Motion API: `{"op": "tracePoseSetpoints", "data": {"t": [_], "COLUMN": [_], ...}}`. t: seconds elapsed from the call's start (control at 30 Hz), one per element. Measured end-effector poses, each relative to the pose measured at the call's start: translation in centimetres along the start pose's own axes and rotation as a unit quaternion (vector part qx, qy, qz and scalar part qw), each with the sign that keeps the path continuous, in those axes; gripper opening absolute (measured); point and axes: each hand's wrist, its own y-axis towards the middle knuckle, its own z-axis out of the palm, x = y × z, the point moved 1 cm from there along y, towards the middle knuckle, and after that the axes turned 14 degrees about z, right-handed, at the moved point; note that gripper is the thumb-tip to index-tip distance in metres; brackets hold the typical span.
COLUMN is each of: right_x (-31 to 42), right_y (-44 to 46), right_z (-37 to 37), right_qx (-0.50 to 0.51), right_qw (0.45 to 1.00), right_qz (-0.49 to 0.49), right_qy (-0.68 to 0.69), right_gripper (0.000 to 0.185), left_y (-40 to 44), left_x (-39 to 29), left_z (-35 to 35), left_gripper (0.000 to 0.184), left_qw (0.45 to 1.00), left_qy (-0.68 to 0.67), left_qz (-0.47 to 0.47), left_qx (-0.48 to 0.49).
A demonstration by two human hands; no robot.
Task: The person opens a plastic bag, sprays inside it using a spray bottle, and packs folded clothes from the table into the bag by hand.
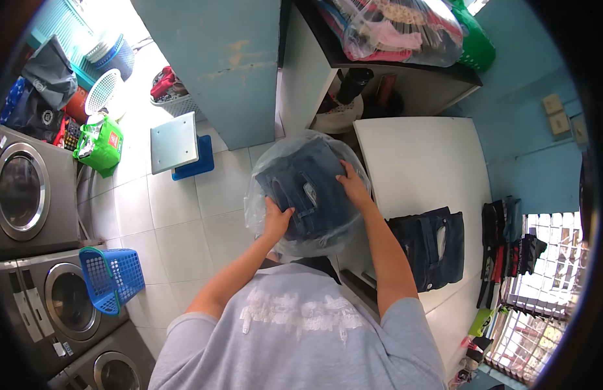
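Folded blue jeans (314, 188) lie in the mouth of a clear plastic bag (254, 195), whose crumpled film spreads all round them. At the left edge of the jeans is my left hand (276, 218), its thumb on top and its fingers partly hidden. My right hand (353, 186) grips the right edge, fingers over the denim. To the right, another stack of folded dark jeans (428, 250) rests on the white table (421, 162).
Washing machines (22, 192) line the left side, with a blue basket (113, 279) beside them. A green bag (100, 143) and a platform scale (174, 146) stand on the tiled floor. Bagged clothes (405, 32) sit on a cabinet; garments (499, 240) hang at right.
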Motion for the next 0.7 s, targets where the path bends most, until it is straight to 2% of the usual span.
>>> {"op": "tracePoseSetpoints", "data": {"t": [0.03, 0.07, 0.13, 0.17, 0.23, 0.27, 0.33, 0.37, 0.47, 0.57, 0.6, 0.7], "right_x": [-2.1, -3.4, -3.2, -2.7, -1.5, -1.1, 1.1, 2.3, 5.1, 4.5, 4.0, 1.5], "right_y": [1.1, 1.5, 0.0, -0.8, -2.4, -3.0, -3.2, -3.5, -3.4, -2.5, -2.2, -2.5], "right_z": [0.6, 1.1, 1.9, 2.3, 3.2, 3.8, 5.2, 6.1, 8.4, 10.1, 10.7, 10.5], "right_qx": [-0.026, -0.052, -0.103, -0.126, -0.201, -0.235, -0.162, -0.138, -0.085, -0.015, 0.014, 0.070], "right_qw": [0.996, 0.985, 0.982, 0.979, 0.949, 0.922, 0.907, 0.901, 0.879, 0.878, 0.879, 0.861], "right_qz": [0.012, 0.023, 0.024, 0.022, -0.159, -0.245, -0.329, -0.342, -0.375, -0.358, -0.344, -0.384], "right_qy": [-0.081, -0.160, -0.158, -0.157, -0.182, -0.185, -0.207, -0.228, -0.280, -0.318, -0.330, -0.328], "right_gripper": [0.057, 0.056, 0.054, 0.052, 0.051, 0.051, 0.051, 0.052, 0.054, 0.056, 0.056, 0.057], "left_y": [0.2, 0.2, -0.2, -0.4, -0.9, -0.8, -0.1, 0.5, 2.2, 3.3, 3.0, 2.7], "left_x": [1.2, 2.1, 2.5, 2.3, -1.5, -1.2, 0.1, 0.9, 2.2, 3.3, 4.0, 5.7], "left_z": [0.4, 0.6, 0.5, -0.2, -3.2, -3.6, -3.6, -3.2, -2.1, -1.8, -1.9, -2.7], "left_gripper": [0.068, 0.065, 0.059, 0.057, 0.054, 0.052, 0.050, 0.050, 0.041, 0.036, 0.034, 0.033], "left_qw": [0.999, 0.998, 0.993, 0.995, 0.994, 0.987, 0.943, 0.938, 0.961, 0.929, 0.930, 0.934], "left_qy": [0.041, 0.052, 0.073, 0.076, 0.083, 0.157, 0.289, 0.306, 0.274, 0.345, 0.348, 0.354], "left_qz": [-0.010, 0.025, 0.094, 0.056, -0.018, 0.026, 0.121, 0.121, 0.005, -0.116, -0.095, -0.009], "left_qx": [0.014, 0.015, 0.014, 0.033, 0.072, 0.009, -0.109, -0.111, -0.045, 0.066, 0.066, 0.057]}}
